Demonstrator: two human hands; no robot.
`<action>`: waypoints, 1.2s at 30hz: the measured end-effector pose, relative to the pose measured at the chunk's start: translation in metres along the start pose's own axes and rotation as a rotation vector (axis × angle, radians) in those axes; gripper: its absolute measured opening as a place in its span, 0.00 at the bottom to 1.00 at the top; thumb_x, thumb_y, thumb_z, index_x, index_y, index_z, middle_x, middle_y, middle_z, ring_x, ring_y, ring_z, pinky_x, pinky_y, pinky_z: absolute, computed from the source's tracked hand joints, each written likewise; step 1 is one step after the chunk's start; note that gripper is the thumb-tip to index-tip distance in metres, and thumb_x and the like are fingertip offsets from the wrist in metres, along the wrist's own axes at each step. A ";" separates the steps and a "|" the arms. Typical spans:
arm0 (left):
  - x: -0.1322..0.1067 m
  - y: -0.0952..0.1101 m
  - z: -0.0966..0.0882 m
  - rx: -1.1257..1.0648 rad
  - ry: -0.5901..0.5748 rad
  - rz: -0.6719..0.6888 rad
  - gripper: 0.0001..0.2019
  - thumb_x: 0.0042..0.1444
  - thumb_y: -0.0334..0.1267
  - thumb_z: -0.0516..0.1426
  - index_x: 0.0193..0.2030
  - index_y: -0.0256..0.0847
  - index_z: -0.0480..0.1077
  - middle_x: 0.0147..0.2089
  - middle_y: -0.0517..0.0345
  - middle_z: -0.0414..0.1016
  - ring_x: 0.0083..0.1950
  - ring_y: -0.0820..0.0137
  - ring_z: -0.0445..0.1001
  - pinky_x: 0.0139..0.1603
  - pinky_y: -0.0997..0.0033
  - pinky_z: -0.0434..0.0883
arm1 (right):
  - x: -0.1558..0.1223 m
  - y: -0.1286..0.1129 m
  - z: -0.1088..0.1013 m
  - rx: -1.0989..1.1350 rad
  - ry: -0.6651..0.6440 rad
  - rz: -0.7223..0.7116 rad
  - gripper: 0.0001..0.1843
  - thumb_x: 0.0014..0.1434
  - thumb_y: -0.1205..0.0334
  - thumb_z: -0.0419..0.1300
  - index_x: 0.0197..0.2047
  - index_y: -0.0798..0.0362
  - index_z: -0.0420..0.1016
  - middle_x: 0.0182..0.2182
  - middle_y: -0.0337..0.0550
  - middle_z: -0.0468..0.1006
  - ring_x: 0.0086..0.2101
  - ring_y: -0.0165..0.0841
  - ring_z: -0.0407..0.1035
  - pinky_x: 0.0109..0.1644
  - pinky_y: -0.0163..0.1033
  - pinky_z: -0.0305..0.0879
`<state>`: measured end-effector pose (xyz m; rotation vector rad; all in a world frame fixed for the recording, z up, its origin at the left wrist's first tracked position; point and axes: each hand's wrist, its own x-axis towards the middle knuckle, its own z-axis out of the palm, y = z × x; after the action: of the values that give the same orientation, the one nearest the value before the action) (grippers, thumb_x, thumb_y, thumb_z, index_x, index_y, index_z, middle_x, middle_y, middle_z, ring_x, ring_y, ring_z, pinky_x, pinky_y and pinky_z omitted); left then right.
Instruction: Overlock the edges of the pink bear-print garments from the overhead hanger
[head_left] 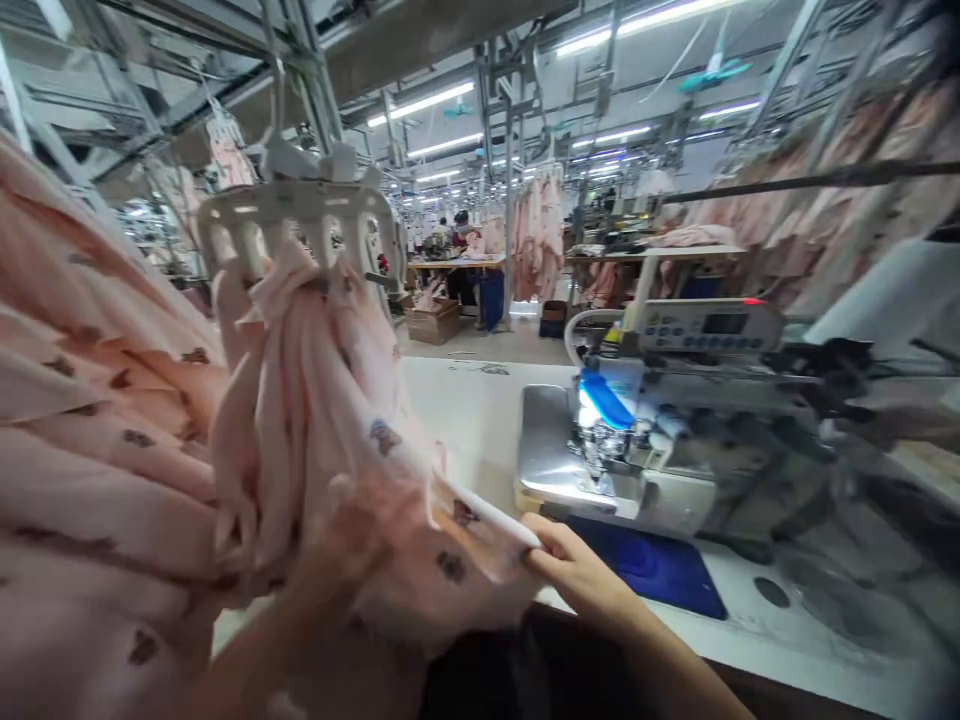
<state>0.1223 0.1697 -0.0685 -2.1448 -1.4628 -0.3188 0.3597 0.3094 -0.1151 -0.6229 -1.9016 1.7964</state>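
Pale pink printed garment pieces hang bunched from a white overhead clamp hanger in front of me. My left hand, blurred, grips the lower part of this bunch. My right hand pinches the white-edged hem of the same fabric, near the table's front edge. More pink fabric fills the left side. An overlock sewing machine stands to the right of my hands, its needle area lit.
The white sewing table carries a blue mat beside the machine. A control panel sits on top of the machine. Farther back are other workstations, hanging pink garments, cardboard boxes and a person at a table.
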 end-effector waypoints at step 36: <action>0.155 0.089 0.046 -0.337 -0.053 0.107 0.05 0.59 0.29 0.49 0.36 0.41 0.64 0.34 0.58 0.66 0.33 0.67 0.62 0.32 0.67 0.60 | -0.029 -0.012 -0.045 -0.117 0.764 -0.119 0.11 0.59 0.54 0.52 0.38 0.53 0.63 0.18 0.31 0.62 0.20 0.27 0.54 0.23 0.32 0.49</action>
<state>0.2595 0.2925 -0.0594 -2.5036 -1.3963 -0.5031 0.4097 0.3274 -0.1016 -1.0302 -1.4668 1.1315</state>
